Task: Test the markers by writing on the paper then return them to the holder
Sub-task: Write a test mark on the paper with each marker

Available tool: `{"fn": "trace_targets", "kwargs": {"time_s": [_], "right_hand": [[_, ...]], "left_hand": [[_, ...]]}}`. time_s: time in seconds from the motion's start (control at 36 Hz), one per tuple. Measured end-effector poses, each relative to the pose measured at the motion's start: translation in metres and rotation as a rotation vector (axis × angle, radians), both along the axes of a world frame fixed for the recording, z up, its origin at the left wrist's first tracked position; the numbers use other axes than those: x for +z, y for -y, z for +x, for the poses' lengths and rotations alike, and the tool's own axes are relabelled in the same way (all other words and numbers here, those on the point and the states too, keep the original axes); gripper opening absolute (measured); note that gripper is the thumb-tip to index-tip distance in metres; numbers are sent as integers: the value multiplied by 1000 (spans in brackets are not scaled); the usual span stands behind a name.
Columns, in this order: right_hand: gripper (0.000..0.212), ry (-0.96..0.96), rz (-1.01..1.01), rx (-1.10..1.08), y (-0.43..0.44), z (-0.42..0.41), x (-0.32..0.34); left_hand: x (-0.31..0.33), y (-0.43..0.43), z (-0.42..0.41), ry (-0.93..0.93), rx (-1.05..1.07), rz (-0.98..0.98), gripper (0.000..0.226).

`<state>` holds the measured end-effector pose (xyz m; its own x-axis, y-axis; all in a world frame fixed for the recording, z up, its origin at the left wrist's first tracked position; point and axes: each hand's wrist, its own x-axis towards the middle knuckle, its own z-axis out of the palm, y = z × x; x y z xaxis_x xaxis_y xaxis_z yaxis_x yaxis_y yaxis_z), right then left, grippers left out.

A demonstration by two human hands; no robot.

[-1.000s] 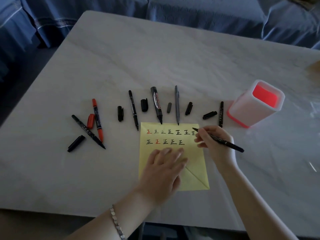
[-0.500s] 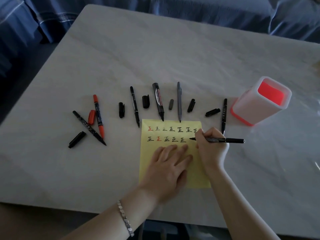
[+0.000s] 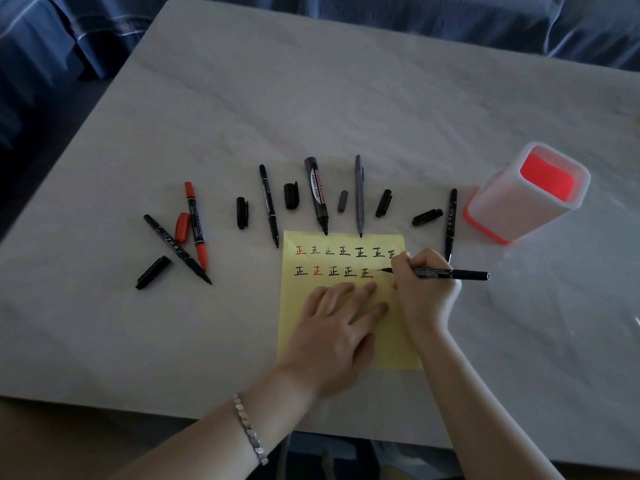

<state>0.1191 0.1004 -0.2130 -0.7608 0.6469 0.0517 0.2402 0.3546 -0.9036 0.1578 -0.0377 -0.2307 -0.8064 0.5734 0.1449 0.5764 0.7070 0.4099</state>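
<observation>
A yellow paper (image 3: 398,344) lies on the table with two rows of written characters. My left hand (image 3: 339,330) presses flat on it with straight fingers. My right hand (image 3: 424,289) grips a thin black marker (image 3: 457,273), its tip touching the paper at the end of the second row. Several uncapped markers lie fanned above the paper: a red one (image 3: 195,223), a thick black one (image 3: 317,194), a grey one (image 3: 359,195) and thin black ones (image 3: 268,204). Loose caps (image 3: 291,195) lie among them. The white holder with a red inside (image 3: 526,195) stands at the right and looks empty.
The pale marble table (image 3: 311,98) reaches far beyond the markers. Blue fabric seating (image 3: 415,12) runs along its far edge and left side. A silver bracelet (image 3: 251,434) circles my left wrist near the front table edge.
My right hand brought the black marker down from the first row's end to the second row, where its tip now touches the paper. My left hand stayed flat on the sheet.
</observation>
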Motion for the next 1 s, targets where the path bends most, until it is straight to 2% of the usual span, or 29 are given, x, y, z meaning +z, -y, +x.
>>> {"fn": "trace_targets", "kwargs": {"time_s": [0.61, 1.0], "right_hand": [[32, -6, -12, -3, -1, 1, -1], [42, 8, -47, 37, -3, 0, -3]], "left_hand": [[0, 0, 0, 21, 6, -11, 41], [2, -1, 0, 34, 10, -6, 41]]}}
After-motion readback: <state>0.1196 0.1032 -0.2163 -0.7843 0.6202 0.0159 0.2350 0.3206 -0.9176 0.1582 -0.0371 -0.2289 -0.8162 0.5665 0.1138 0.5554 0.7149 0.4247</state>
